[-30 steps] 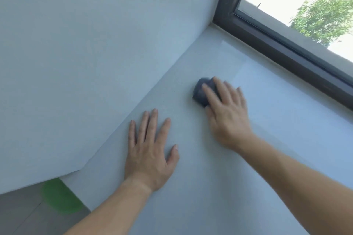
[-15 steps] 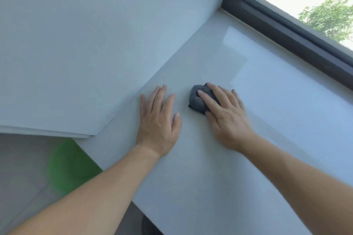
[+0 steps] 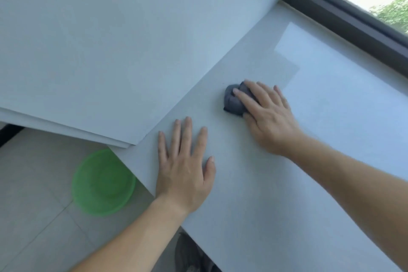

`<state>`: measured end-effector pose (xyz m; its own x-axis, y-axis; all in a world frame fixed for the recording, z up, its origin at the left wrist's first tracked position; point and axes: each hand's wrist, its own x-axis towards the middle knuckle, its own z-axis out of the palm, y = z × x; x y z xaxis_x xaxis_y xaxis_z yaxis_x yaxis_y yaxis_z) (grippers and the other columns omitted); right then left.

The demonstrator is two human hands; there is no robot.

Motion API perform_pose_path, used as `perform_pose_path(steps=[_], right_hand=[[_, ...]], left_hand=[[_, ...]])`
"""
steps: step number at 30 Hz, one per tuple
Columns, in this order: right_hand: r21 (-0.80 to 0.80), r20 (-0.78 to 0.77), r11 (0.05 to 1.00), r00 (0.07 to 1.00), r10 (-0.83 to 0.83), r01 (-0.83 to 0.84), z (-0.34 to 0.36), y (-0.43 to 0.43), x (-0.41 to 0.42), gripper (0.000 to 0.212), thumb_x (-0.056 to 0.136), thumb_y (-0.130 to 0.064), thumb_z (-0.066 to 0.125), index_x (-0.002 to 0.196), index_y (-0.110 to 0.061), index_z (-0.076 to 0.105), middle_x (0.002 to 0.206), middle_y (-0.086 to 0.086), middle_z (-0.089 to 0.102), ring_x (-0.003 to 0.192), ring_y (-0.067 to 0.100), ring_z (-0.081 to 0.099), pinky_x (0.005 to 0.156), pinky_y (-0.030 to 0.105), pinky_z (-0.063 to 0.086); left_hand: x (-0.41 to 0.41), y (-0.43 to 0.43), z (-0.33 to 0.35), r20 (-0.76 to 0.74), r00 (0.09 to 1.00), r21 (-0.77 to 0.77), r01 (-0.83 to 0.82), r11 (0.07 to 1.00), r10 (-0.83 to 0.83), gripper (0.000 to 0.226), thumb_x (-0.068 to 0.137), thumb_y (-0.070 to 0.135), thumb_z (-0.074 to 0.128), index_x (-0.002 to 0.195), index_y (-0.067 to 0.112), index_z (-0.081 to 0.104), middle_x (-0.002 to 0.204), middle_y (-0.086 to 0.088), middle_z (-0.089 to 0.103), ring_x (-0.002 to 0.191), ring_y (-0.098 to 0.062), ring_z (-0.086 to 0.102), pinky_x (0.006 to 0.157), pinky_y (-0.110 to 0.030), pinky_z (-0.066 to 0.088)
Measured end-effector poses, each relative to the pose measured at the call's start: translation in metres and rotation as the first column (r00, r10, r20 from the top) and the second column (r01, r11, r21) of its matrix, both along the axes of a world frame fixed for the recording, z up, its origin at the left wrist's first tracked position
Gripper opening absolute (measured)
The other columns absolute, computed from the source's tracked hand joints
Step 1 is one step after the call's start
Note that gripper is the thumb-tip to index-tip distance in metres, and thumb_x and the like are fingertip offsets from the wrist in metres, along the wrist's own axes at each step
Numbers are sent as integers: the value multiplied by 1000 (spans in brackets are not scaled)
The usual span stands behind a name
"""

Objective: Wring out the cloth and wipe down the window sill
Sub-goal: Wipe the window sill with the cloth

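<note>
Right hand [image 3: 269, 112] flat, straight fingers pressing wadded grey cloth [image 3: 234, 101] onto window sill [image 3: 287, 183], 1 o'clock of left hand [image 3: 183, 165]. Left spread flat, empty, bracing. Wiping underway, I'd say; next stroke wants steady pressure, unwiped patch.

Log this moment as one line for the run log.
stage: wiping | right hand: presses cloth on sill | left hand: flat on sill

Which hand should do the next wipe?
Probably the right hand: it presses the grey cloth on the window sill. The left hand lies flat on the sill, apart from the cloth.
</note>
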<state>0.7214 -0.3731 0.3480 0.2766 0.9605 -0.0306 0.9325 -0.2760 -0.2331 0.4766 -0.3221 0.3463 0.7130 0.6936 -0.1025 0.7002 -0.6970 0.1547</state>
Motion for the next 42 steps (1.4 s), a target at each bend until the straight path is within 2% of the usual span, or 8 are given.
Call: perform_pose_path(steps=[5, 11, 17, 23, 28, 35, 39, 42], right_hand=[[17, -77, 873, 871, -486, 488, 3, 81, 16, 58, 98, -33, 37, 154, -35, 21, 163, -1, 16, 149, 30, 14, 122, 53, 4], [-3, -40, 991, 991, 131, -131, 3, 38, -21, 53, 97, -34, 36, 150, -36, 32, 160, -4, 25, 147, 27, 22, 122, 53, 12], [22, -105, 919, 915, -389, 393, 6, 82, 2, 53, 99, -33, 40, 150, -36, 30, 162, -2, 20, 149, 29, 16, 123, 52, 6], [-18, -36, 997, 996, 80, -80, 6, -1, -39, 50, 98, -35, 36, 148, -36, 35, 160, -3, 27, 146, 27, 23, 122, 52, 11], [-7, -78, 896, 893, -444, 445, 10, -10, -8, 50, 101, -27, 37, 150, -35, 29, 161, -6, 18, 148, 26, 14, 123, 50, 3], [-31, -38, 999, 999, 26, -27, 8, -70, -46, 49, 98, -32, 36, 147, -35, 37, 160, -3, 27, 147, 27, 25, 122, 51, 13], [-26, -56, 872, 870, -490, 489, 9, -52, 11, 52, 100, -26, 41, 151, -33, 31, 163, -1, 20, 149, 30, 16, 122, 53, 9], [-7, -51, 868, 866, -497, 497, 8, -48, -32, 53, 98, -28, 45, 150, -31, 36, 163, 3, 23, 148, 33, 20, 121, 53, 11]], left_hand=[[-2, 0, -3, 1, 1000, 4, -1, 1000, 1, 68, 93, 48, 37, 154, 19, 29, 165, -14, 11, 153, -29, 3, 118, -62, 13], [-2, 0, -2, 26, 1000, -10, -9, 1000, 9, 68, 91, 46, 39, 153, 18, 34, 165, -14, 14, 153, -29, 5, 118, -62, 12], [-3, 0, -3, 45, 999, -14, 2, 1000, -1, 63, 98, 47, 29, 154, 17, 31, 165, -13, 12, 153, -28, 2, 119, -62, 11], [-1, 0, -1, 71, 997, -21, -23, 1000, 24, 67, 96, 46, 32, 150, 7, 35, 164, -15, 19, 153, -28, 7, 119, -61, 10], [-1, 0, -5, 53, 998, -5, -27, 1000, 27, 67, 96, 47, 30, 152, 9, 31, 165, -13, 15, 153, -27, 4, 120, -60, 8], [-1, 1, -5, 81, 996, -12, -24, 1000, 25, 65, 97, 46, 26, 151, 10, 31, 165, -13, 16, 153, -27, 5, 120, -59, 5], [-2, 1, -8, 71, 997, 3, -22, 1000, 22, 65, 98, 45, 23, 153, 10, 26, 165, -12, 12, 153, -27, 3, 121, -58, 4], [-2, 1, -9, 78, 997, 2, -22, 1000, 22, 64, 99, 43, 21, 153, 10, 26, 165, -12, 12, 153, -26, 3, 121, -58, 4]])
